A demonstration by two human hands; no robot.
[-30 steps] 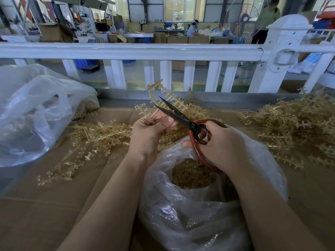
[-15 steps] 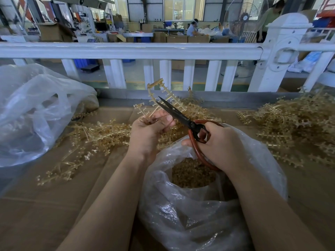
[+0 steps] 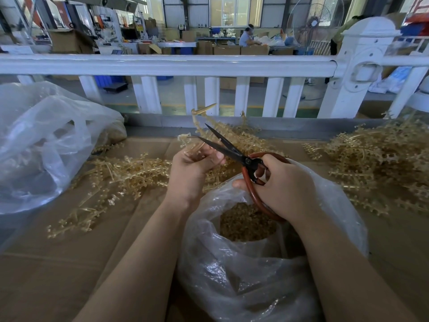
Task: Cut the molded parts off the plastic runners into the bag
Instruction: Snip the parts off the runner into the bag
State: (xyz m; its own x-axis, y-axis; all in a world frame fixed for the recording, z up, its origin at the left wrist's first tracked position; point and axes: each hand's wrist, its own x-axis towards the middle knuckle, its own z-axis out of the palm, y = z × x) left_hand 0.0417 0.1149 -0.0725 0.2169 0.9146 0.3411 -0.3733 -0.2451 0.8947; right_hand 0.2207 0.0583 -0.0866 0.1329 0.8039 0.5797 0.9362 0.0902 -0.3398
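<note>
Left hand (image 3: 192, 170) grips runner (image 3: 199, 133) upright above bag (image 3: 255, 263) so cut parts drop in; right hand (image 3: 283, 184) holds scissors (image 3: 232, 152), blades parted at runner.

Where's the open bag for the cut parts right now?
In the head view the bag sits lower centre on the cardboard, directly below the right hand holding the scissors, between both forearms.
</note>
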